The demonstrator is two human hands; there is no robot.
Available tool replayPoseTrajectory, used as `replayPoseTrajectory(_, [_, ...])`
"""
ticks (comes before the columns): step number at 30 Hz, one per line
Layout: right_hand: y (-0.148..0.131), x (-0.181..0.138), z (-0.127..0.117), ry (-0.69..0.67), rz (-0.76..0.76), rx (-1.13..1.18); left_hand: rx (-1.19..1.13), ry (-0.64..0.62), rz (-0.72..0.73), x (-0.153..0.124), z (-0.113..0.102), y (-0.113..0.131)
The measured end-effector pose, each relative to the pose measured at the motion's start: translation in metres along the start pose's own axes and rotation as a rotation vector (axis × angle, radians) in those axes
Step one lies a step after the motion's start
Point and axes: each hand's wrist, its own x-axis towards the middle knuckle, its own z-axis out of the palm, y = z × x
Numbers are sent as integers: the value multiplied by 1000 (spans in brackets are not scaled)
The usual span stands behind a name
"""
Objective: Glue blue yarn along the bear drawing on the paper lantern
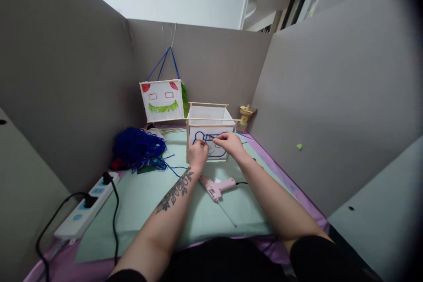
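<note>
An open-topped white box lantern (211, 114) with a frame of wooden sticks stands on the table. Blue yarn outlines a figure on its front panel. At that panel, my left hand (198, 153) is closed in a pinch by the figure's lower left; what its fingertips hold is too small to make out. My right hand (230, 143) pinches a thin dark tool (210, 137), its tip pointing left against the panel. Below both hands lies a pink glue gun (216, 187) with a clear glue stick sticking out of its back.
A finished-looking lantern (162, 102) with a drawn face hangs by blue cords at the back left. A heap of blue yarn (137, 147) lies left, above a white power strip (86, 207) with plugged cables. A yellow object (245, 116) stands back right. Grey partitions (205, 59) enclose the table.
</note>
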Motion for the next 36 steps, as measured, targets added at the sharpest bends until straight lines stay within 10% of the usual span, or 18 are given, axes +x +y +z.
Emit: replayPoseTrajectory(36, [-4,-1,2,10,4,-113,-14,-18,-27,1,0,-3])
